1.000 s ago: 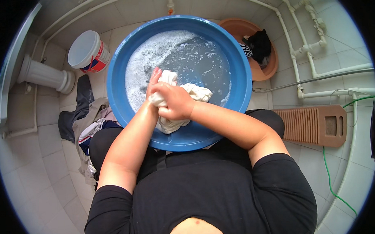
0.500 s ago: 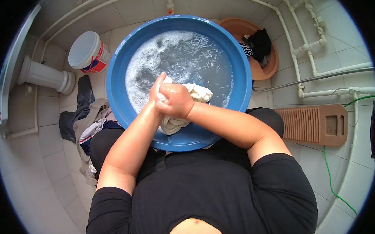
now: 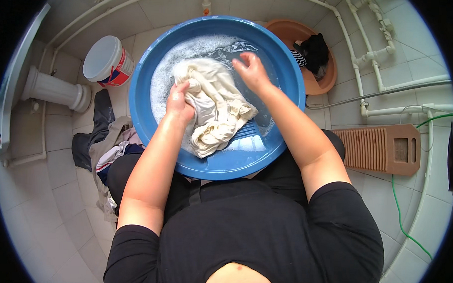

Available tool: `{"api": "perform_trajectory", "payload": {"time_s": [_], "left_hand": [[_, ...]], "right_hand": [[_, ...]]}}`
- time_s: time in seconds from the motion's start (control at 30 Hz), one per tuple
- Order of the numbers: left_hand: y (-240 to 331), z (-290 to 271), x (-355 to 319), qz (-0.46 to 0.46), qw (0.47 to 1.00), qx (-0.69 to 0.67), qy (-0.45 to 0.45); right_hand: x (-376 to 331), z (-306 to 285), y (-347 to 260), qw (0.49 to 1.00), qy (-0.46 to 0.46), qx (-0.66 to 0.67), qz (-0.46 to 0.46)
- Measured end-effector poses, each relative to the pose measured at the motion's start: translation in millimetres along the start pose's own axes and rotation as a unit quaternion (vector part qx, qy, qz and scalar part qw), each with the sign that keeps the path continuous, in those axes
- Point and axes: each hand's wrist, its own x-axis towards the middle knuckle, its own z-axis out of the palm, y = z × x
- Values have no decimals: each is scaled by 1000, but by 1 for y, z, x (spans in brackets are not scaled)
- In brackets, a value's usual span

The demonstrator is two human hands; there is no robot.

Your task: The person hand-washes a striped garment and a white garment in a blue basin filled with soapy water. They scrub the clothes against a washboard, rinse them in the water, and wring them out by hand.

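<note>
A wet cream-white garment (image 3: 215, 98) lies bunched and partly spread in the large blue basin (image 3: 140, 108), over soapy water. My left hand (image 3: 180, 101) grips its left edge, fingers closed on the cloth. To the right of the garment, my right hand (image 3: 252, 74) is raised over the water with fingers apart, holding nothing. Below the cloth's right side shows a ridged blue washboard surface (image 3: 249, 135) inside the basin. White foam (image 3: 164, 69) floats along the left and far side of the water.
An orange basin (image 3: 320, 87) with dark and striped clothes stands behind right. A brown washboard (image 3: 366, 149) lies at the right, near a green hose (image 3: 401, 217). At the left are a white bucket (image 3: 100, 60) and a heap of clothes (image 3: 104, 137). White pipes (image 3: 361, 76) run along the wall.
My hands were pressed together around the bunched garment. They have parted: the right hand has let go and moved right and away, and the cloth now spreads out wider.
</note>
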Motion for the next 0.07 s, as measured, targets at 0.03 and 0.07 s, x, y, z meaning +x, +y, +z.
{"api": "perform_trajectory", "payload": {"time_s": [0.03, 0.07], "left_hand": [[-2, -12, 5, -60, 998, 6, 17], [-15, -37, 26, -56, 998, 41, 10]], "right_hand": [[-8, 3, 3, 987, -16, -163, 7], [-10, 9, 5, 970, -81, -228, 10]]}}
